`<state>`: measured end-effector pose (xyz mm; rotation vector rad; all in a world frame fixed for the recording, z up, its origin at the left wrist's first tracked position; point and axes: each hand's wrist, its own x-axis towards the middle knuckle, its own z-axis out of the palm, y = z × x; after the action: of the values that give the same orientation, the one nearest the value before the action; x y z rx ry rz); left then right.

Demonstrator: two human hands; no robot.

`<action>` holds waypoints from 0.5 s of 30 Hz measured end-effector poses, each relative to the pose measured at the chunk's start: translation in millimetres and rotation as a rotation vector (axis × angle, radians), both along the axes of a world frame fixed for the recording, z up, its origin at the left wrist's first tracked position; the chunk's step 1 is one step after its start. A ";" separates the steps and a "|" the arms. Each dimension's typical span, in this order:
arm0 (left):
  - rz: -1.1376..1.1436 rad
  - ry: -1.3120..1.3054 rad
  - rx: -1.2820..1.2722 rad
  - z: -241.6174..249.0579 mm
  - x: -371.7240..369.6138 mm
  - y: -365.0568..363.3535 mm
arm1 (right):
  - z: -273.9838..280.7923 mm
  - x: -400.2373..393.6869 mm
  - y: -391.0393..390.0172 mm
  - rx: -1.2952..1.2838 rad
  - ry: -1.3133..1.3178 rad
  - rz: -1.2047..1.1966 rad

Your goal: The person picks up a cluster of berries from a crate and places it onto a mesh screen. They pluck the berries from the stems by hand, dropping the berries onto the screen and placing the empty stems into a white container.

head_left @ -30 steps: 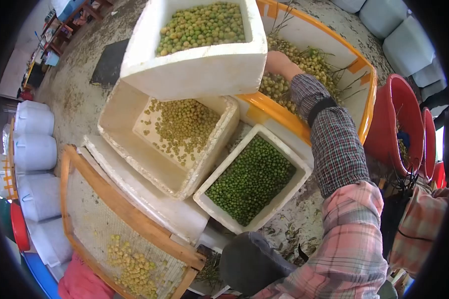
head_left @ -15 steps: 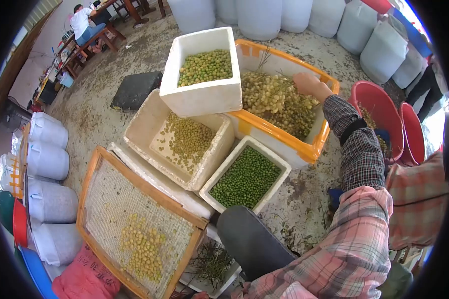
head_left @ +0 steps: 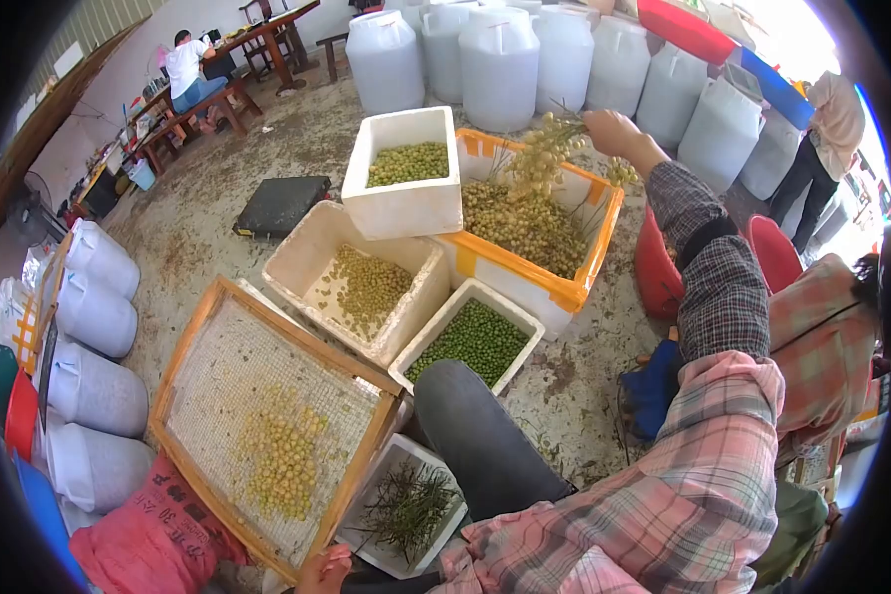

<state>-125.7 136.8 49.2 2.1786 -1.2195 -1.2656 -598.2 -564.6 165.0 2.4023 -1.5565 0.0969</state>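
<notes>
My right hand (head_left: 614,133) is closed on the stems of a bunch of yellow-green fruit (head_left: 546,158), held up over an orange-rimmed box (head_left: 589,262) with more bunches inside. At the bottom edge, my left hand (head_left: 324,571) is partly in view beside the lower corner of a wood-framed mesh screen (head_left: 193,337); what it holds, if anything, is unclear. Loose yellow fruit (head_left: 285,465) lies on the mesh. White foam boxes hold yellow-green fruit (head_left: 406,164), small brownish-yellow fruit (head_left: 366,287) and dark green fruit (head_left: 477,340).
A foam box of stems (head_left: 406,510) is beside my knee (head_left: 475,426). Large white barrels (head_left: 498,69) line the back and left. Red tubs (head_left: 656,267) stand at the right, near a co-worker in plaid (head_left: 827,346). Other people are farther back.
My right hand has risen out of the orange-rimmed box, lifting a bunch with it. My left hand now shows more at the bottom edge. The whole view has shifted.
</notes>
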 end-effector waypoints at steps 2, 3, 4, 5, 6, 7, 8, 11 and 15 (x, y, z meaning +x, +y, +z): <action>0.037 0.014 0.077 -2.2 19.7 12.7 | 35.6 12.3 21.1 -0.035 0.011 0.017; 0.118 0.078 0.091 -8.5 30.5 19.3 | 54.5 20.3 33.0 -0.052 0.015 0.028; 0.200 0.142 0.105 -6.7 31.8 21.6 | 71.1 28.8 47.5 -0.085 0.015 0.082; 0.194 0.131 0.004 -3.8 32.5 22.8 | 87.2 38.6 61.3 -0.103 0.004 0.113; 0.191 0.118 -0.092 14.5 28.1 7.6 | 104.0 53.8 81.2 -0.115 -0.007 0.146; 0.189 0.105 -0.188 29.5 25.5 -5.5 | 113.1 65.0 93.0 -0.128 -0.018 0.182; 0.126 -0.106 -0.218 34.5 27.5 -7.5 | 114.5 71.9 89.2 -0.214 0.007 0.275; 0.119 -0.251 -0.247 66.5 32.5 -17.6 | 132.3 129.5 134.3 -0.236 0.002 0.404; 0.071 -0.251 -0.360 89.6 49.5 -35.5 | 112.7 225.7 189.9 -0.220 -0.115 0.759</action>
<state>-76.2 101.2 138.8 2.1294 -1.3307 -0.6926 -372.5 -374.8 277.7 2.6863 -0.5472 0.5280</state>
